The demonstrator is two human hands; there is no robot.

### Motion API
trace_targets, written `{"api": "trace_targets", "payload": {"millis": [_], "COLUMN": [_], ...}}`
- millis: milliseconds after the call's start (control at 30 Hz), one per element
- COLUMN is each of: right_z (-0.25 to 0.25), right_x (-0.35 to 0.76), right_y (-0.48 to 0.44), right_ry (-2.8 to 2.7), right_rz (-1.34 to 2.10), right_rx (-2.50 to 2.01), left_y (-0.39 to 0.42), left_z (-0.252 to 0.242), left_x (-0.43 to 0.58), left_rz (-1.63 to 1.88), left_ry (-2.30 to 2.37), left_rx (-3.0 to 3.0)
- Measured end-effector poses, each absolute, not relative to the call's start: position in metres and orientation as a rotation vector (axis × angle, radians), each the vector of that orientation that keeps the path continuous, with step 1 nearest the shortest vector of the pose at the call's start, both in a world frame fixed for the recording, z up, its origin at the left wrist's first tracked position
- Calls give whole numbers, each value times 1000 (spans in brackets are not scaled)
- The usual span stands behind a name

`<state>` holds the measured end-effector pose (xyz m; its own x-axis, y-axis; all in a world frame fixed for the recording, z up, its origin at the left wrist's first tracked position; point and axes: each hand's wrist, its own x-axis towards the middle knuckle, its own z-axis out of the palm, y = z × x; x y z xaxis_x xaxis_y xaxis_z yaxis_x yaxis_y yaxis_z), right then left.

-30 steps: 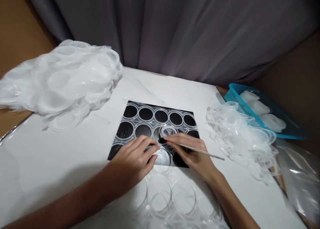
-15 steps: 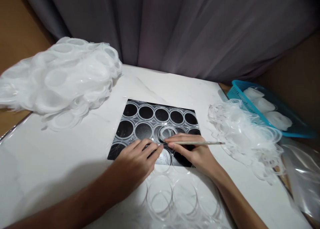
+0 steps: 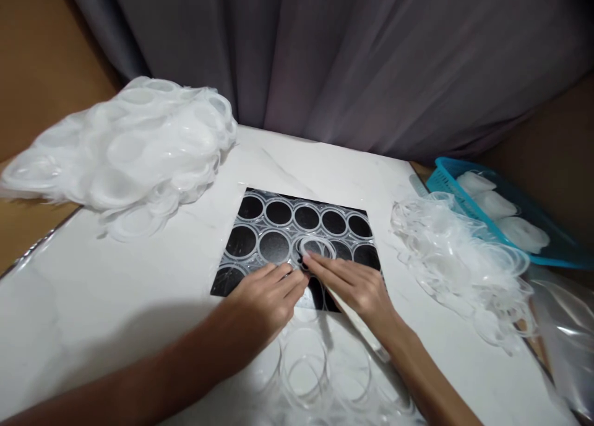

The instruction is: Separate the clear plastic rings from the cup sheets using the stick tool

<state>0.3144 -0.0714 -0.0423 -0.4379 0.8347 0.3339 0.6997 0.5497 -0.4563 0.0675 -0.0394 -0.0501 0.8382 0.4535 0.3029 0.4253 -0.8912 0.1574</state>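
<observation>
A clear plastic sheet of punched circles (image 3: 278,218) lies over a black mat (image 3: 241,240) on the white table, and its near end (image 3: 306,364) hangs toward me. My left hand (image 3: 266,299) rests flat on the sheet with its fingers together, the fingertips pressing beside a loosened clear ring (image 3: 317,246). My right hand (image 3: 359,286) is pinched on a thin stick (image 3: 371,339) that runs back under the palm. Its fingertips touch the ring's near edge, right next to the left fingertips.
A big heap of white plastic discs (image 3: 134,147) fills the far left. A pile of clear rings (image 3: 459,252) lies at the right, beside a blue basket (image 3: 440,175) holding white stacks. A plastic bag (image 3: 566,339) sits at the right edge. A grey curtain hangs behind.
The stick has swung from pointing out to the right to running back under my right hand. Both hands stayed at the loosened ring. The view shifted slightly left.
</observation>
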Motion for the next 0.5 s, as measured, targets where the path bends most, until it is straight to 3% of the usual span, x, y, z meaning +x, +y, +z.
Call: {"api": "trace_targets", "payload": {"millis": [300,500], "right_z": [8,-4], "right_x": [348,318], "right_y": [50,18], "right_ry": [-1704,-1846], "right_rz": [-50,-24], "right_rx": [-1433,-1387], "left_y": [-34,-11], "left_z": [-33,-1], "left_x": [64,41], "left_rz": [374,441], "left_ry": [758,730], "left_rx": [2700,2428]}}
